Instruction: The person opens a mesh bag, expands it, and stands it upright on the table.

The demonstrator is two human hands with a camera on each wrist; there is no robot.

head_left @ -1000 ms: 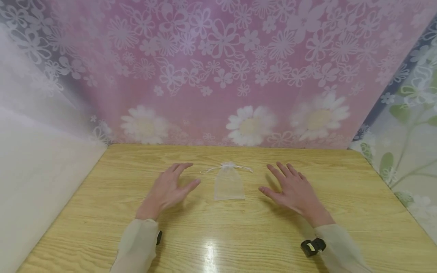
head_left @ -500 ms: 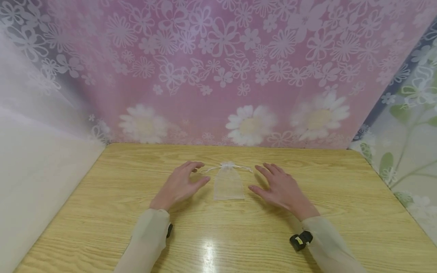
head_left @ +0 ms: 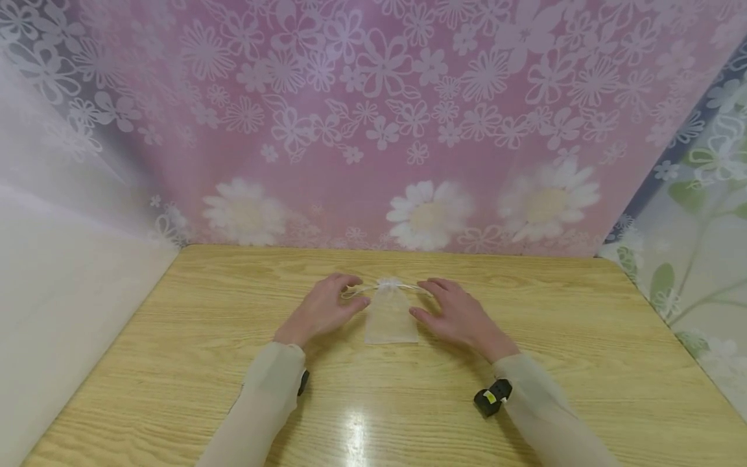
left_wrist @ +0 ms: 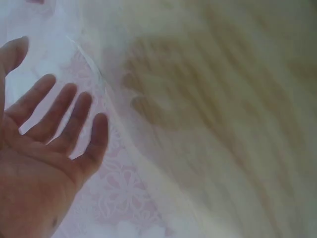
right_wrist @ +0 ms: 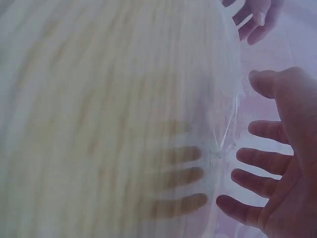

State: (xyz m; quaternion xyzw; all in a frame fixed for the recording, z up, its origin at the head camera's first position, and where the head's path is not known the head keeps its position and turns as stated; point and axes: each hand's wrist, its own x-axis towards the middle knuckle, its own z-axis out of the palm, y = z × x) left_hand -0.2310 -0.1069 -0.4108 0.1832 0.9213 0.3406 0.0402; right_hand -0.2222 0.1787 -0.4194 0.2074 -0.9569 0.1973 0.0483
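A sheer pouch (head_left: pixel 391 318) was laid flat on the desk (head_left: pixel 403 383), its gathered mouth (head_left: pixel 388 282) far, its cords (head_left: pixel 407 286) spread left and right, presumably for easy reach. It was flanked by the left hand (head_left: pixel 323 308) and right hand (head_left: pixel 458 318), each grip wide, nothing held.

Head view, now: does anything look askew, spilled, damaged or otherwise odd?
Nothing stands out. The bag lies flat on the table, neck gathered, strings out to both sides, no tear visible. The bright patch near the bottom edge looks like glare, not a spill.
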